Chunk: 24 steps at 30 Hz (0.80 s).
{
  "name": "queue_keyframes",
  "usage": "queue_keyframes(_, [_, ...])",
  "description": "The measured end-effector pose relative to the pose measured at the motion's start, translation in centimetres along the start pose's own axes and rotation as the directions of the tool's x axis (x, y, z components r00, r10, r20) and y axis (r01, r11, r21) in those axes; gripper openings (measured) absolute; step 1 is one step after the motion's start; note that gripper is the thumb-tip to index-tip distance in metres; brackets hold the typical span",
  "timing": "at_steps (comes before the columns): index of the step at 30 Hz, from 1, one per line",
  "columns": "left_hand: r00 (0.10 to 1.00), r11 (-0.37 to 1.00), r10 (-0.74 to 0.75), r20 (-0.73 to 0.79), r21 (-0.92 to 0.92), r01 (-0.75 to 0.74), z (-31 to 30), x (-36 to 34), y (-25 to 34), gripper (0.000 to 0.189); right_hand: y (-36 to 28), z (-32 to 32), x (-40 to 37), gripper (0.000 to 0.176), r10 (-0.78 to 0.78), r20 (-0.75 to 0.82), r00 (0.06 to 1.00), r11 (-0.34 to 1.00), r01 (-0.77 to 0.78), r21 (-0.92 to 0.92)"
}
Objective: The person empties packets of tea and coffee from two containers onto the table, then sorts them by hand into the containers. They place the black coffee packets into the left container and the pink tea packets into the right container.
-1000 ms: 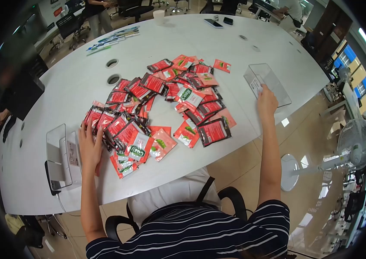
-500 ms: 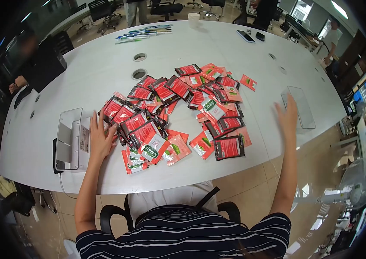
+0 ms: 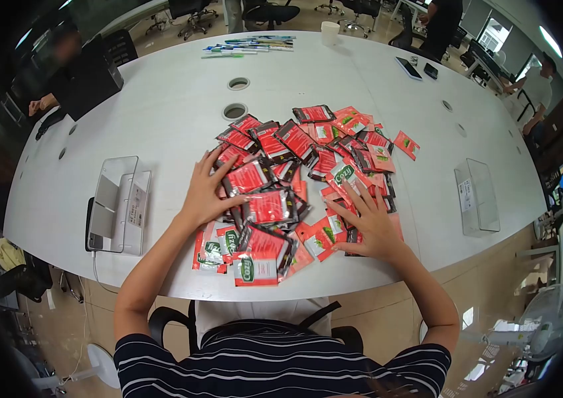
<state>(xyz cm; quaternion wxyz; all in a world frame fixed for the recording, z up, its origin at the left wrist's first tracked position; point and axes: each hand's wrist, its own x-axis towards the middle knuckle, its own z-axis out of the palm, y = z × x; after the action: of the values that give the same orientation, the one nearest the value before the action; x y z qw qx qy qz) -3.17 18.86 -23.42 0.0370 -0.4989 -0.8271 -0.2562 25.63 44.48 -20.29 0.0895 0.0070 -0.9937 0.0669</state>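
Note:
A loose pile of red, black and pink sachets (image 3: 270,207) lies on the white table in front of me, some printed "Cozy". My left hand (image 3: 207,192) rests with spread fingers on the left side of the pile. On its right side, my right hand (image 3: 369,225) lies with fingers spread over a Cozy sachet (image 3: 346,176) and others beneath. Neither hand grips a sachet. One small red sachet (image 3: 406,145) lies apart at the pile's right edge.
A clear plastic box (image 3: 134,212) stands on the left beside a dark device with a cable. Another clear box (image 3: 479,202) is on the right. Farther back are pens (image 3: 248,45), a white cup (image 3: 329,33) and phones (image 3: 408,68). A person sits at the far left.
Both hands have moved inward onto the sachets, the left from beside the left box, the right from near the right box. Sachets at the near left have shifted. The camera view has moved slightly.

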Motion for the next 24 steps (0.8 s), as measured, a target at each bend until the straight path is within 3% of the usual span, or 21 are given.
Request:
queue_keyframes(5, [0.999, 0.999, -0.027, 0.044, 0.034, 0.026, 0.4, 1.4, 2.1, 0.091, 1.7, 0.5, -0.7, 0.077, 0.063, -0.034, 0.997, 0.998, -0.063, 0.014])
queue_keyframes(9, [0.995, 0.991, -0.097, 0.017, -0.090, 0.098, -1.4, -1.1, 2.2, 0.086, 3.7, 0.2, -1.8, 0.075, 0.125, -0.055, 0.991, 0.991, -0.127, -0.033])
queue_keyframes(10, [0.993, 0.962, -0.116, 0.000, -0.250, 0.113, -1.5, -3.2, 3.4, 0.090, 4.3, 0.1, -2.2, 0.074, 0.158, -0.049, 0.986, 0.987, -0.159, -0.029])
queue_keyframes(12, [0.999, 0.995, 0.005, 0.041, -0.103, -0.001, -3.4, -7.4, 7.2, 0.103, 5.4, 0.0, -2.9, 0.073, 0.222, -0.048, 0.974, 0.974, -0.223, -0.023])
queue_keyframes(14, [0.980, 0.997, 0.007, 0.199, -0.072, 0.007, -3.6, -10.2, 11.3, 0.112, 6.5, -0.5, -3.5, 0.071, 0.281, -0.056, 0.958, 0.959, -0.283, -0.022])
queue_keyframes(16, [0.963, 0.998, 0.017, 0.268, 0.060, -0.035, -2.7, -11.1, 12.5, 0.106, 8.2, -0.5, -4.5, 0.070, 0.327, -0.074, 0.942, 0.943, -0.330, -0.041])
queue_keyframes(21, [0.957, 0.993, 0.105, 0.272, 0.021, -0.115, -0.6, -9.5, 13.2, 0.094, 11.6, -1.1, -6.5, 0.063, 0.396, -0.147, 0.906, 0.914, -0.404, -0.031])
queue_keyframes(24, [0.959, 0.988, 0.140, 0.247, 0.022, -0.150, 0.7, -8.5, 13.7, 0.093, 13.2, -1.0, -7.5, 0.062, 0.402, -0.295, 0.867, 0.913, -0.406, 0.050])
